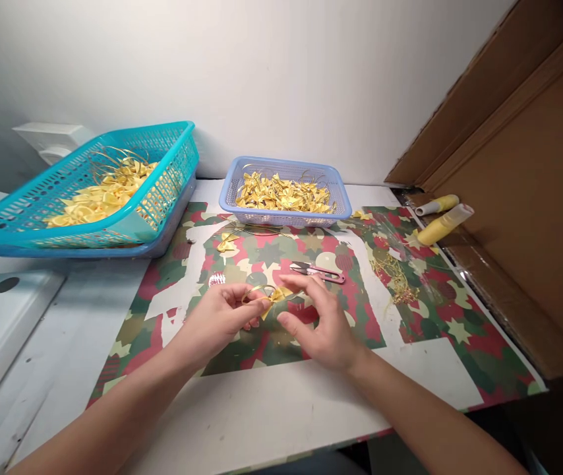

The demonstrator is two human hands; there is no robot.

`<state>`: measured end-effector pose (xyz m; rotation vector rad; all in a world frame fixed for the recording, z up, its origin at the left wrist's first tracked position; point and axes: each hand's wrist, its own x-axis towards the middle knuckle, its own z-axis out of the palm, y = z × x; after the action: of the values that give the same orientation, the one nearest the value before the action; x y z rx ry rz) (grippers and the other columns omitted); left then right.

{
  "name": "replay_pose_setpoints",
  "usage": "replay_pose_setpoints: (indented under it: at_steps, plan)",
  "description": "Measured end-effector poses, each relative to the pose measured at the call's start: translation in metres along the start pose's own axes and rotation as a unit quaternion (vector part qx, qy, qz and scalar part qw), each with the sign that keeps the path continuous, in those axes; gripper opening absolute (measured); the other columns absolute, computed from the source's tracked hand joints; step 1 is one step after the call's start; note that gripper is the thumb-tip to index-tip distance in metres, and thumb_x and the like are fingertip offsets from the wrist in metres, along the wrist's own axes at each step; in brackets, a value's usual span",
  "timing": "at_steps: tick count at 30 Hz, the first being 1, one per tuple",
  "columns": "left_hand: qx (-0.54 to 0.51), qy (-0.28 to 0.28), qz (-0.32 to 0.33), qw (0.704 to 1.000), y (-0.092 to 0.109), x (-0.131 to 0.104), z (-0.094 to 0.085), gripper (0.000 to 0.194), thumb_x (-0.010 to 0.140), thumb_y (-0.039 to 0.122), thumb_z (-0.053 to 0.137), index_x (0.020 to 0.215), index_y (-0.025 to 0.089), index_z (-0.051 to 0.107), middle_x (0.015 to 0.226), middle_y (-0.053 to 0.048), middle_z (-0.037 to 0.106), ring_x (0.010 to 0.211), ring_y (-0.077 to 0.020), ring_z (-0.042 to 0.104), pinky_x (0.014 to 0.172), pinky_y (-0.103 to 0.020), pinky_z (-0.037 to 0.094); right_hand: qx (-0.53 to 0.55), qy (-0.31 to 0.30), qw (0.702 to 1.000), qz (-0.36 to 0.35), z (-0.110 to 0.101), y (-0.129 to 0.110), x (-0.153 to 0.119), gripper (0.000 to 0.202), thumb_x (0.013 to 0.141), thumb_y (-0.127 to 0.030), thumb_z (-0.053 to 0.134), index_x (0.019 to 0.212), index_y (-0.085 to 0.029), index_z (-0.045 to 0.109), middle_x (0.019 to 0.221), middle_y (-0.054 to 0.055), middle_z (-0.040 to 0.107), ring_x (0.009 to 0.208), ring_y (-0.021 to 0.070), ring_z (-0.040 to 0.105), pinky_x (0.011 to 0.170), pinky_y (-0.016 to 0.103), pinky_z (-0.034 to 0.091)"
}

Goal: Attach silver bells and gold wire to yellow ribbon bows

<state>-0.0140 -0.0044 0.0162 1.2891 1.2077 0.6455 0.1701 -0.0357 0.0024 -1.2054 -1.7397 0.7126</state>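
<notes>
Between thumb and fingers my left hand (225, 313) pinches a yellow ribbon bow (276, 295), with a thin gold cord looping up from it. My right hand (320, 321) is beside the bow's right side, thumb and fingers spread apart; whether a fingertip touches the cord I cannot tell. Just beyond the hands lie pink-handled thread snips (328, 273), blades pointing left. Another yellow bow (227, 243) rests on the patterned sheet (271, 356), farther back to the left.
At the back stands a lavender basket (286, 219) full of yellow bows. A tilted turquoise basket (173, 168) with more bows is at the left, above a white device (9, 323). On the right lie cord scraps (400, 284) and yellow rolls (444, 224) beside a cardboard wall (519, 165).
</notes>
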Motion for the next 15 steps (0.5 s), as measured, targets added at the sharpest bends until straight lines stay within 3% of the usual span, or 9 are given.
replay_pose_setpoints:
  at_steps: [4, 7, 9, 11, 13, 14, 15]
  plan:
    - [0.011, 0.035, 0.001, 0.999, -0.001, 0.001, -0.004, 0.029, 0.072, 0.040, 0.067, 0.057, 0.017, 0.056, 0.055, 0.002, 0.052, 0.051, -0.0103, 0.047, 0.047, -0.021, 0.037, 0.047, 0.026, 0.998, 0.042, 0.001, 0.003, -0.002, 0.009, 0.080, -0.020, 0.059, 0.088, -0.022, 0.063, 0.077, 0.002, 0.066, 0.074, 0.0157, 0.058, 0.065, 0.029, 0.049]
    - [0.020, 0.057, -0.005, 0.998, 0.001, 0.000, -0.007, 0.030, 0.072, 0.042, 0.067, 0.059, 0.017, 0.056, 0.055, 0.002, 0.054, 0.050, -0.0104, 0.047, 0.046, -0.021, 0.036, 0.082, -0.079, 0.993, 0.013, -0.009, 0.004, -0.001, 0.006, 0.080, -0.019, 0.060, 0.080, -0.022, 0.065, 0.072, 0.000, 0.067, 0.065, 0.0139, 0.056, 0.058, 0.027, 0.046]
    - [0.024, 0.072, 0.000, 0.997, 0.003, -0.001, -0.007, 0.030, 0.072, 0.043, 0.067, 0.060, 0.017, 0.058, 0.055, 0.001, 0.056, 0.048, -0.0108, 0.048, 0.045, -0.022, 0.035, 0.062, -0.111, 0.990, -0.058, -0.018, 0.004, 0.002, 0.008, 0.079, -0.018, 0.060, 0.079, -0.024, 0.066, 0.072, -0.001, 0.068, 0.065, 0.0144, 0.058, 0.064, 0.030, 0.047]
    - [0.028, 0.091, 0.017, 0.995, 0.005, -0.002, -0.007, 0.029, 0.071, 0.043, 0.067, 0.061, 0.016, 0.060, 0.055, 0.000, 0.059, 0.050, -0.0118, 0.051, 0.045, -0.022, 0.037, -0.022, -0.007, 0.989, -0.146, -0.025, 0.002, 0.004, 0.013, 0.078, -0.016, 0.059, 0.077, -0.025, 0.068, 0.080, 0.001, 0.070, 0.072, 0.0170, 0.059, 0.071, 0.035, 0.047]
    - [0.046, 0.111, 0.049, 0.992, 0.005, -0.004, -0.005, 0.026, 0.072, 0.040, 0.066, 0.063, 0.016, 0.060, 0.056, 0.000, 0.060, 0.052, -0.0129, 0.054, 0.047, -0.022, 0.040, -0.121, 0.138, 0.962, -0.200, -0.023, -0.002, 0.005, 0.015, 0.077, -0.015, 0.059, 0.077, -0.026, 0.069, 0.091, 0.004, 0.067, 0.082, 0.0206, 0.057, 0.076, 0.039, 0.044]
    - [0.066, 0.121, 0.073, 0.988, 0.004, -0.005, -0.004, 0.024, 0.073, 0.037, 0.065, 0.064, 0.016, 0.060, 0.056, 0.000, 0.061, 0.052, -0.0129, 0.054, 0.048, -0.022, 0.041, -0.156, 0.184, 0.947, -0.211, -0.019, -0.004, 0.005, 0.015, 0.076, -0.016, 0.060, 0.079, -0.027, 0.070, 0.094, 0.005, 0.066, 0.087, 0.0220, 0.055, 0.078, 0.040, 0.043]
    - [0.094, 0.131, 0.103, 0.982, 0.003, -0.006, -0.002, 0.021, 0.075, 0.034, 0.064, 0.064, 0.016, 0.061, 0.056, 0.000, 0.061, 0.052, -0.0125, 0.054, 0.049, -0.022, 0.042, -0.175, 0.188, 0.942, -0.215, -0.014, -0.007, 0.004, 0.015, 0.077, -0.017, 0.061, 0.082, -0.027, 0.071, 0.095, 0.005, 0.064, 0.089, 0.0226, 0.054, 0.079, 0.040, 0.043]
